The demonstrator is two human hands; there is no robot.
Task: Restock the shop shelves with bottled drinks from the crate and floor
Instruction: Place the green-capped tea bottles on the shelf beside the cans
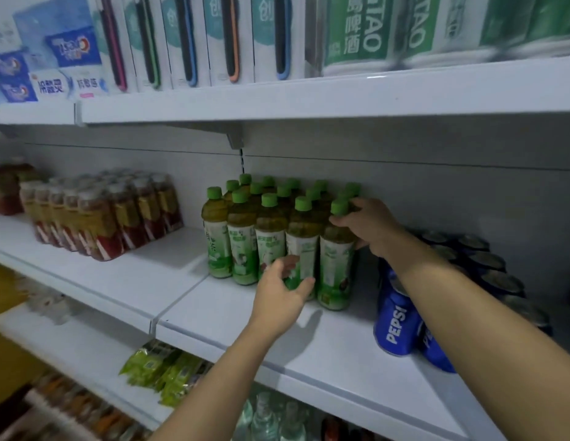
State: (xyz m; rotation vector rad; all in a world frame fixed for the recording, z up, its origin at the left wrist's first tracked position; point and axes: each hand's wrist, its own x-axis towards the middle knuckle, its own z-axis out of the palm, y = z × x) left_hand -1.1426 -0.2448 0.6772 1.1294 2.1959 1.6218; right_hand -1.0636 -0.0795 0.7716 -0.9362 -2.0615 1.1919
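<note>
Two grips: your left hand [282,289] curls round the fourth near-row bottle [301,246] low down, right hand [369,226] round the rightmost bottle [337,262] at its neck.

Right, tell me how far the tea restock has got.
Done: a block of green-capped tea bottles stands in rows on the middle shelf. In hand: the right hand grips the end bottle of the front row at its shoulder, and the left hand holds the neighbouring bottle low down. Left: bare shelf shows before the block; the crate and floor are out of view.
</note>
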